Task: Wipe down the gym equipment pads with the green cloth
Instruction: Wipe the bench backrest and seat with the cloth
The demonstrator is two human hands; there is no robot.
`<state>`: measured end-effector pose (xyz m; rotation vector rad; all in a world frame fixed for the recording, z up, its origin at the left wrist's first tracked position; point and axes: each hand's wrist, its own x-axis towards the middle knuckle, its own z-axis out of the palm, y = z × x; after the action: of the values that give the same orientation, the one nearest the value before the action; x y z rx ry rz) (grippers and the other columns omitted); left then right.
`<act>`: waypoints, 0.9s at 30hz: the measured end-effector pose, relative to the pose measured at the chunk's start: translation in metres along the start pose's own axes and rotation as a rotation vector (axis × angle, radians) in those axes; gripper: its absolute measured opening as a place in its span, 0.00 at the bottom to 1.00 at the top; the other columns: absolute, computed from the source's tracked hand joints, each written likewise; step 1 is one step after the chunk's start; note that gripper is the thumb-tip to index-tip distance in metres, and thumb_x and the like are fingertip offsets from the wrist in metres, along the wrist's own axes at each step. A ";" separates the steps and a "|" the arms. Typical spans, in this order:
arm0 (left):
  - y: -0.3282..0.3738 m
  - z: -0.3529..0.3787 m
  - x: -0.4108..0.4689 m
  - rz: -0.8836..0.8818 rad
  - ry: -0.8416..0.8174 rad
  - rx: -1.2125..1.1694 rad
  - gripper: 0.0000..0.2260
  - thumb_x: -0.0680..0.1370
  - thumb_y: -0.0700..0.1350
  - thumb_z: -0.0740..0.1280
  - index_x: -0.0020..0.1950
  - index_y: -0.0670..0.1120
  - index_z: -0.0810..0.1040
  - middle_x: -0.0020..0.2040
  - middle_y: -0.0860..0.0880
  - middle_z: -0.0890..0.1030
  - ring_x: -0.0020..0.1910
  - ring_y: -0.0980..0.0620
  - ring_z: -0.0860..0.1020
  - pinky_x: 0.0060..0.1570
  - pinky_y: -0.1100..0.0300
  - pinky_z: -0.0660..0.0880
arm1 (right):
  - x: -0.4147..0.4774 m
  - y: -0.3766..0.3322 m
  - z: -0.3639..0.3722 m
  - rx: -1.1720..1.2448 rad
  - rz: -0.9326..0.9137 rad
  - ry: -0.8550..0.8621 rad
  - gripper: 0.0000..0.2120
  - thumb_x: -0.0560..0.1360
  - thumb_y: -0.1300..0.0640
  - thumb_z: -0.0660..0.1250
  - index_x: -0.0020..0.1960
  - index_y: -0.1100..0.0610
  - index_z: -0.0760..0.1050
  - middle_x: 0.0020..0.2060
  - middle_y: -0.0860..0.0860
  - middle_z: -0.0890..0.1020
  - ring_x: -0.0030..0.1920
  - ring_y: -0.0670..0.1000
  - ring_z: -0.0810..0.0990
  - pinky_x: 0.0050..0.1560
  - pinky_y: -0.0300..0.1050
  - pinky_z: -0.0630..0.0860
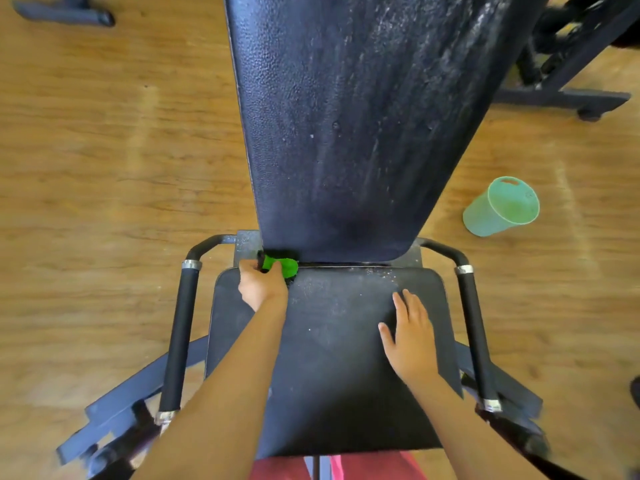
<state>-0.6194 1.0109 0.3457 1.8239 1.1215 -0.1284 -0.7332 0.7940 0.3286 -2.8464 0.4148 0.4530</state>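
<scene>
Gripping the green cloth point(281, 267), the left hand point(262, 286) sits at the far left corner of the seat pad point(332, 382), its fingers curled round the bunched fabric. The cloth is pushed against the seam where the seat pad meets the lower edge of the back pad point(349, 126), and part of it is tucked into the dark gap there, so only a small bright fold shows past the knuckles. The right hand point(410, 339) lies flat on the right half of the seat pad, fingers straight and slightly spread, holding nothing. Both black pads carry pale specks and streaks, thickest along the right side of the back pad and near the far edge of the seat pad. A black left handle point(180, 334) with silver collars runs just beside the seat on the left, and a matching right handle point(473, 336) runs along the right. To the right of the bench, well apart from it, a pale green bucket point(502, 207) rests tilted on the wooden floor point(90, 174). Dark frame legs of another machine point(561, 97) cross the far right corner. Red clothing point(363, 467) shows at the near edge, below the seat
</scene>
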 end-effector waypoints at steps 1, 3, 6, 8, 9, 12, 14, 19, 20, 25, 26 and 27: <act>0.000 0.005 -0.005 -0.009 0.007 -0.015 0.14 0.75 0.42 0.69 0.58 0.41 0.73 0.55 0.40 0.79 0.55 0.39 0.76 0.46 0.57 0.68 | -0.003 0.005 0.002 -0.001 -0.005 0.001 0.30 0.79 0.47 0.60 0.77 0.53 0.53 0.77 0.52 0.54 0.77 0.54 0.50 0.73 0.47 0.49; 0.000 0.017 -0.016 -0.034 0.010 -0.058 0.13 0.75 0.42 0.69 0.57 0.41 0.72 0.55 0.40 0.79 0.53 0.40 0.76 0.47 0.56 0.70 | -0.006 0.013 0.004 -0.006 -0.009 0.018 0.30 0.79 0.48 0.61 0.77 0.53 0.55 0.77 0.53 0.55 0.77 0.54 0.51 0.73 0.48 0.51; 0.001 0.039 -0.039 -0.066 -0.017 -0.109 0.12 0.75 0.43 0.70 0.56 0.42 0.73 0.54 0.42 0.79 0.50 0.42 0.77 0.48 0.56 0.71 | -0.007 0.024 0.007 -0.021 -0.016 0.065 0.29 0.77 0.49 0.64 0.75 0.55 0.60 0.75 0.55 0.60 0.75 0.56 0.57 0.72 0.51 0.58; 0.003 0.056 -0.054 -0.085 -0.031 -0.131 0.12 0.75 0.42 0.70 0.55 0.42 0.73 0.54 0.41 0.79 0.50 0.41 0.77 0.47 0.57 0.70 | -0.007 0.032 0.011 -0.028 -0.020 0.079 0.28 0.77 0.50 0.64 0.74 0.56 0.62 0.74 0.55 0.62 0.75 0.57 0.59 0.71 0.52 0.60; 0.003 0.063 -0.060 -0.097 -0.026 -0.150 0.11 0.75 0.42 0.69 0.55 0.42 0.73 0.54 0.41 0.79 0.49 0.42 0.76 0.46 0.57 0.70 | -0.007 0.035 0.014 -0.026 -0.028 0.081 0.28 0.77 0.50 0.64 0.74 0.57 0.62 0.74 0.56 0.63 0.75 0.57 0.59 0.71 0.52 0.60; 0.004 0.078 -0.071 -0.134 0.004 -0.192 0.10 0.76 0.42 0.68 0.55 0.42 0.72 0.53 0.42 0.78 0.47 0.43 0.75 0.46 0.56 0.71 | -0.007 0.038 0.023 0.018 -0.043 0.083 0.29 0.78 0.51 0.63 0.75 0.57 0.60 0.75 0.55 0.60 0.76 0.56 0.55 0.73 0.52 0.54; 0.004 0.090 -0.081 -0.118 -0.024 -0.173 0.10 0.76 0.42 0.68 0.55 0.42 0.72 0.52 0.43 0.78 0.50 0.42 0.77 0.46 0.55 0.72 | -0.008 0.037 0.026 0.067 -0.043 0.098 0.29 0.78 0.52 0.64 0.75 0.57 0.59 0.75 0.55 0.60 0.76 0.55 0.54 0.73 0.53 0.51; 0.008 0.141 -0.136 -0.054 -0.198 -0.142 0.12 0.74 0.43 0.72 0.54 0.42 0.73 0.50 0.44 0.79 0.51 0.42 0.79 0.45 0.58 0.72 | -0.008 0.046 0.027 0.166 -0.110 0.065 0.32 0.76 0.52 0.66 0.76 0.57 0.58 0.76 0.55 0.57 0.76 0.54 0.49 0.74 0.55 0.51; 0.010 0.149 -0.144 -0.071 -0.216 -0.160 0.13 0.74 0.44 0.72 0.54 0.42 0.73 0.51 0.43 0.80 0.52 0.42 0.79 0.44 0.59 0.70 | -0.006 0.050 0.025 0.187 -0.124 0.043 0.32 0.77 0.52 0.66 0.76 0.56 0.56 0.76 0.54 0.56 0.76 0.52 0.47 0.75 0.55 0.51; 0.010 0.159 -0.138 -0.179 -0.131 -0.272 0.15 0.73 0.45 0.73 0.54 0.38 0.77 0.52 0.40 0.82 0.52 0.42 0.80 0.49 0.55 0.76 | 0.000 0.059 -0.005 0.460 -0.110 -0.020 0.23 0.79 0.55 0.62 0.73 0.55 0.63 0.74 0.50 0.62 0.75 0.48 0.54 0.73 0.43 0.53; 0.008 0.154 -0.133 -0.182 -0.099 -0.289 0.14 0.73 0.45 0.73 0.53 0.38 0.78 0.51 0.40 0.82 0.51 0.42 0.81 0.50 0.53 0.77 | 0.001 0.059 -0.012 0.515 -0.094 0.003 0.21 0.79 0.55 0.63 0.71 0.56 0.66 0.72 0.51 0.65 0.74 0.48 0.58 0.71 0.40 0.54; 0.005 0.148 -0.128 -0.178 -0.070 -0.308 0.13 0.73 0.44 0.73 0.52 0.38 0.78 0.50 0.40 0.82 0.50 0.43 0.80 0.50 0.52 0.77 | 0.002 0.058 -0.017 0.572 -0.071 0.033 0.20 0.79 0.56 0.63 0.70 0.56 0.67 0.70 0.51 0.68 0.72 0.48 0.62 0.69 0.37 0.56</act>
<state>-0.6359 0.8165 0.3353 1.4377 1.1824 -0.1153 -0.7445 0.7347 0.3334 -2.3061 0.3749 0.2248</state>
